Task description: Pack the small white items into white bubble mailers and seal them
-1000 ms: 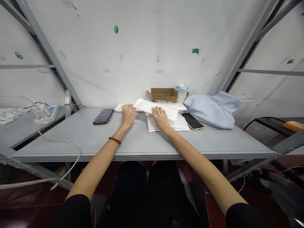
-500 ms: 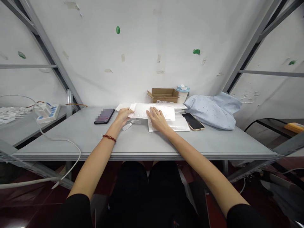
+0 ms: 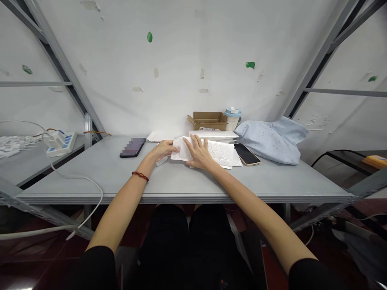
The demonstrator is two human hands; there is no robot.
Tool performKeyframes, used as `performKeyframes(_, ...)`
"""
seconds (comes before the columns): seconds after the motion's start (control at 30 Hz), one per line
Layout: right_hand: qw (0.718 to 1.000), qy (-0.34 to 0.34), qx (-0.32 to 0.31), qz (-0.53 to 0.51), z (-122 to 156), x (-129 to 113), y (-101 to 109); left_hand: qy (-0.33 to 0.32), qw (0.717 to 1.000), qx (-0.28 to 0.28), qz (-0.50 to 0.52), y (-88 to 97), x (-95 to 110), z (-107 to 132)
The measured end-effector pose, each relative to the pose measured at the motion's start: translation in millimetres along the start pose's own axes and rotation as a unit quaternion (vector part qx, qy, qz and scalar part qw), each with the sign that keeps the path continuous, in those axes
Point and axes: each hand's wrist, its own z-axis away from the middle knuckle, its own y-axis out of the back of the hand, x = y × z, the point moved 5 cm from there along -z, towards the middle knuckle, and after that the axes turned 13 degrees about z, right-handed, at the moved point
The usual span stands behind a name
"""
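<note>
White bubble-textured mailer lies at the middle of the grey table, over another white packet. The left hand pinches its left end between thumb and fingers; the right hand rests across it, fingers spread. Near the left hand is a small pale piece, perhaps plastic, partly hidden. Farther back sit white envelopes, a cardboard box and a lidded cup; right, a phone and pale blue cloth.

I count two hands, at least three white mailers, two phones, one cup, one cardboard box.
</note>
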Motion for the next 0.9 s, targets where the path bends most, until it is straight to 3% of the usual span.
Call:
performKeyframes(0.13, 1.000, -0.006, 0.006, -0.005, 0.2, 0.9, 2.4, -0.001, 1.000, -0.012, -0.013, -3.8, 1.6, 2.4)
performKeyframes(0.53, 0.999, 0.006, 0.037, 0.005, -0.9, -1.3, 6.5, -0.012, 0.993, 0.082, -0.082, 3.6, 0.8, 2.5)
performKeyframes(0.67, 0.999, 0.006, 0.045, -0.001, -1.5, 0.3, 8.4, -0.042, 0.986, 0.112, -0.114, 9.8, 3.1, 2.4)
performKeyframes(0.9, 0.998, -0.054, 0.032, -0.018, -2.8, 15.6, 7.1, -0.104, 0.972, 0.167, -0.126, 26.5, 10.2, -0.3)
